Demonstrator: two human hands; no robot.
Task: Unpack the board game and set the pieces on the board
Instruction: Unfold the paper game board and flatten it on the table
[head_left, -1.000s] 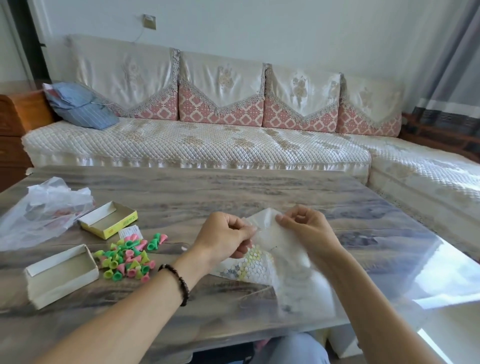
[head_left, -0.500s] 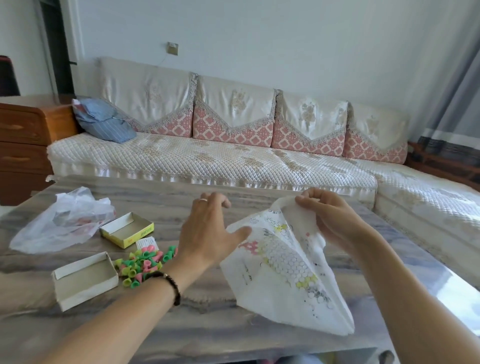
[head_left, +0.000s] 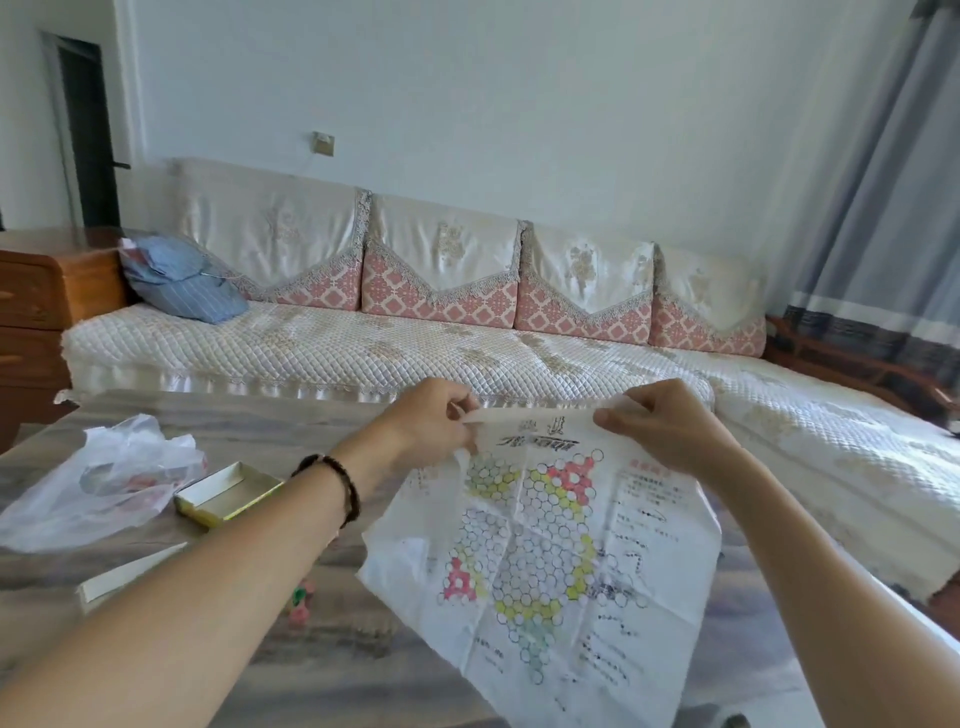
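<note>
Both hands, left hand (head_left: 434, 421) and right hand (head_left: 662, 428), pinch the paper board (head_left: 545, 545) top edge at frame center; I should spread it flat, creases out, beside the pieces (head_left: 301, 603).

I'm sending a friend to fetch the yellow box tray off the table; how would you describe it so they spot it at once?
On the grey marbled table before the sofa, look left, beside the crumpled plastic bag. The yellow box tray lies open and shallow there. Its bright yellow sides set it apart from the plain white box nearer the table's front edge.
</note>
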